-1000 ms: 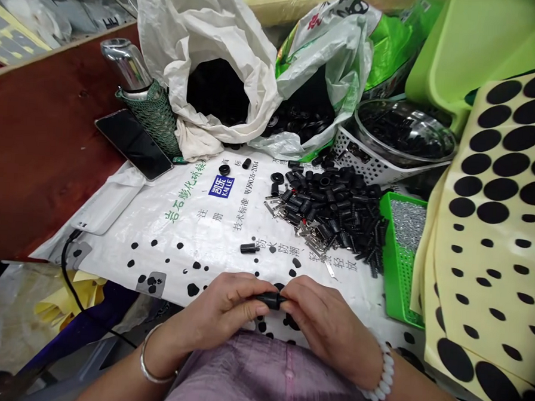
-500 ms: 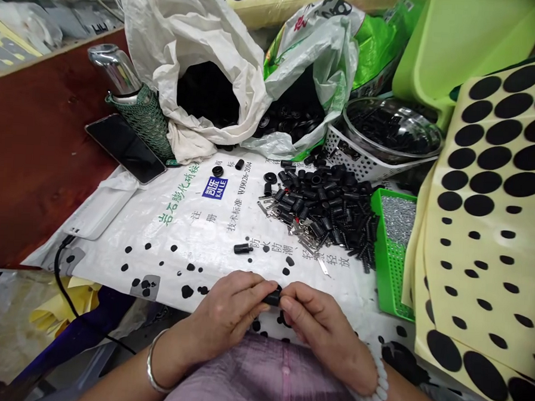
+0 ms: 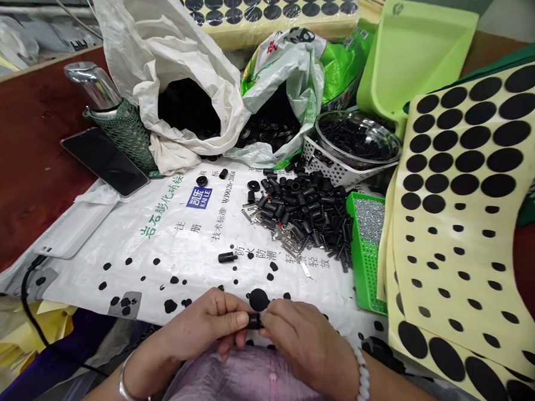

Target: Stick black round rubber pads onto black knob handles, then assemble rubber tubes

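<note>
Close to my body, my left hand (image 3: pixel 219 320) pinches one end of a small black cylindrical part (image 3: pixel 254 321) between thumb and fingers. My right hand (image 3: pixel 294 327) is closed around the other end, its fingertips partly hiding it. Just beyond the fingertips shows a black round disc (image 3: pixel 259 299); whether it is joined to the cylinder I cannot tell. A similar black part (image 3: pixel 227 257) lies alone on the white printed sheet (image 3: pixel 155 296). Farther off is a heap of black cylinders and screws (image 3: pixel 305 205), with flat metal strips (image 3: pixel 296 245) at its near edge.
A green tray (image 3: pixel 366 271) with small silvery pieces stands right of the heap, beside yellow sticker sheets (image 3: pixel 453 252). Behind are a white sack (image 3: pixel 234 112), a plastic bag (image 3: pixel 310 86) and a steel bowl (image 3: pixel 360 136). A phone (image 3: pixel 106 161) and power bank (image 3: pixel 77 229) are left.
The view has shifted, with the hands now lower in it. The left hand's fingers have turned so the thumb lies on top, and the black round disc has come into sight.
</note>
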A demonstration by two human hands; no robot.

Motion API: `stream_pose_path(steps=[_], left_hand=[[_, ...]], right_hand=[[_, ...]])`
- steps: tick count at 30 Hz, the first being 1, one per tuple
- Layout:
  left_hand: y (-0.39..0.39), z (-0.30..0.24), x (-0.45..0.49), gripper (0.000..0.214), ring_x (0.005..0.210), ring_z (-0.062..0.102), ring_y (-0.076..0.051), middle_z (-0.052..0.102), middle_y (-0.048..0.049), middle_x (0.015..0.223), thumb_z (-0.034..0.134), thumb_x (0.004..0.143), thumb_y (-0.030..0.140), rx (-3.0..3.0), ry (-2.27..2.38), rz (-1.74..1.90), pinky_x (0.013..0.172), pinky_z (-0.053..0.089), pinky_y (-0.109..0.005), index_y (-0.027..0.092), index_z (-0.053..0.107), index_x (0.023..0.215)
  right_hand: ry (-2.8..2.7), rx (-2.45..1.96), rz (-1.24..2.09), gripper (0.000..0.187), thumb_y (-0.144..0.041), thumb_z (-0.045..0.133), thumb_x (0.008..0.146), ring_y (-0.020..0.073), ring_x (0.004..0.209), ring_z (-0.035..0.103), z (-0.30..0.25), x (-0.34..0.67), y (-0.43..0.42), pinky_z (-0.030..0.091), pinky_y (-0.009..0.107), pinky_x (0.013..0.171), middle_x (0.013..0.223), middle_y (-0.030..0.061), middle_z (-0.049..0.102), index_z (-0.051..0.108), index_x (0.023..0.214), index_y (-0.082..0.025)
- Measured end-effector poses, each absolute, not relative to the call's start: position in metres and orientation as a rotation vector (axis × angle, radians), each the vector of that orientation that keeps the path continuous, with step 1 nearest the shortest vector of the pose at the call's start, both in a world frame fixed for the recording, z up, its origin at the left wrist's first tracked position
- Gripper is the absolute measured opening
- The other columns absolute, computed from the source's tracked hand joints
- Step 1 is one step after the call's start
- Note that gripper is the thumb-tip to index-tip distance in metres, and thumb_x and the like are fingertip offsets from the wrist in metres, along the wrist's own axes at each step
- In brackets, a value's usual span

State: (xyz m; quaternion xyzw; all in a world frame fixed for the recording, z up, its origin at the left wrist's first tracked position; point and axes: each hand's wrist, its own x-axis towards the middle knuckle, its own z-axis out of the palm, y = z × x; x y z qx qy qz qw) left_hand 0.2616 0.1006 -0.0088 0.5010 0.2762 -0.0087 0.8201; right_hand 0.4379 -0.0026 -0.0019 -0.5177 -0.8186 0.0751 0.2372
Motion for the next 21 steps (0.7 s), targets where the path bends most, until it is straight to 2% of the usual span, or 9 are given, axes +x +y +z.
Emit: stream_pose_path(steps=[3,7,9,13,17,21], left_hand=[[0.099,-0.016,0.260,0.036,0.033,0.035,-0.003,0.054,-0.0007,0.053,0.063,0.074,0.043,0.823,0.559,-0.063,0.036,0.040,-0.018,0.007,0.066,0.076],[0.092,-0.017,0.263,0.041,0.032,0.034,-0.002,0.052,-0.0003,0.052,0.065,0.071,0.046,0.741,0.536,-0.101,0.034,0.040,-0.018,0.005,0.067,0.078],[0.088,-0.015,0.266,0.038,0.035,0.036,-0.002,0.053,-0.0004,0.055,0.064,0.073,0.043,0.841,0.557,-0.047,0.037,0.040,-0.017,0.006,0.067,0.080],[0.082,-0.010,0.270,0.031,0.044,0.044,-0.005,0.055,-0.0004,0.062,0.056,0.082,0.038,1.134,0.645,0.093,0.046,0.041,-0.018,0.011,0.065,0.096],[0.081,-0.010,0.271,0.025,0.060,0.053,-0.010,0.059,-0.0020,0.073,0.051,0.086,0.030,1.601,0.617,0.305,0.056,0.044,-0.022,0.018,0.063,0.104],[0.083,-0.010,0.271,0.028,0.071,0.057,-0.013,0.062,-0.0030,0.081,0.048,0.087,0.021,1.913,0.536,0.457,0.066,0.047,-0.024,0.023,0.058,0.113]], right_hand=[[-2.313,-1.359,0.115,0.025,-0.013,0.031,0.092,0.0165,0.059,0.044,0.001,0.440,-0.004,0.033,0.028,0.052,0.069,0.0044,0.052,0.056,0.090,-0.012],[-2.294,-1.354,0.210,0.025,-0.016,0.033,0.092,0.0152,0.058,0.043,0.002,0.445,-0.005,0.031,0.027,0.050,0.068,0.0035,0.052,0.055,0.079,-0.015],[-2.228,-1.409,0.285,0.028,-0.018,0.031,0.093,0.0147,0.058,0.044,0.001,0.445,-0.007,0.031,0.027,0.050,0.069,0.0031,0.052,0.052,0.076,-0.016],[-2.005,-1.522,0.466,0.029,-0.019,0.027,0.094,0.0151,0.061,0.047,-0.003,0.443,-0.009,0.034,0.025,0.052,0.068,0.0034,0.051,0.050,0.078,-0.017],[-1.796,-1.551,0.615,0.024,-0.020,0.031,0.093,0.0149,0.064,0.049,-0.003,0.440,-0.009,0.037,0.025,0.056,0.068,0.0025,0.050,0.048,0.077,-0.018],[-1.676,-1.572,0.681,0.025,-0.022,0.034,0.093,0.0137,0.062,0.047,-0.001,0.438,-0.007,0.036,0.023,0.054,0.065,0.0003,0.048,0.044,0.070,-0.020]])
